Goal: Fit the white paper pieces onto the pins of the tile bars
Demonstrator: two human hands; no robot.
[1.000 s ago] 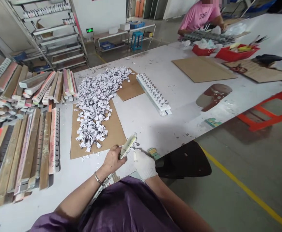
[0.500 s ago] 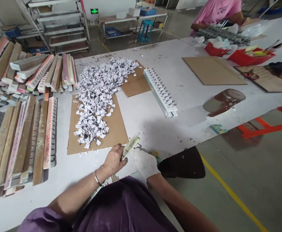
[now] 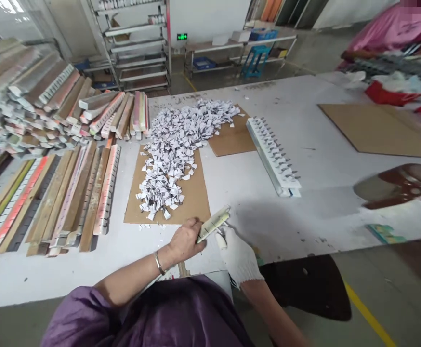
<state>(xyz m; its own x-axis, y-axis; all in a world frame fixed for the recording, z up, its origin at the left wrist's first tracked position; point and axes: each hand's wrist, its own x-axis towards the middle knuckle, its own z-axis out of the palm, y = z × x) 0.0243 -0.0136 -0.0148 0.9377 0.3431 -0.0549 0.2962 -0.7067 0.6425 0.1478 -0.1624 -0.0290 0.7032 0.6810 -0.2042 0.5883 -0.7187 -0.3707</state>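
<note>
My bare left hand (image 3: pixel 186 241) is wrapped round a long pale slotted strip (image 3: pixel 214 223) with dark cross marks. The strip slants from near my body up to the right, past my fingers. My right hand (image 3: pixel 241 255), in a white knitted glove, is closed just right of the strip's far end. A small greyish thing shows at its fingertips, too small to name. Beyond the strip, a heap of small white folded paper pieces (image 3: pixel 174 154) lies on a brown cardboard sheet (image 3: pixel 133 207). Farther right stands a white slotted bar (image 3: pixel 264 156) with a row of grey pointed pieces.
Many wooden and slotted bars (image 3: pixel 62 202) lie at the left, with more stacked behind them. To the right are another cardboard sheet (image 3: pixel 380 127) and a brown-and-clear container (image 3: pixel 405 185). A dark seat (image 3: pixel 308 284) stands by the table's edge. A co-worker (image 3: pixel 391 33) in pink sits opposite.
The view has turned left, so the table's contents appear farther right. My left hand keeps its hold on the strip. My gloved hand sits slightly lower beside the strip's end.
</note>
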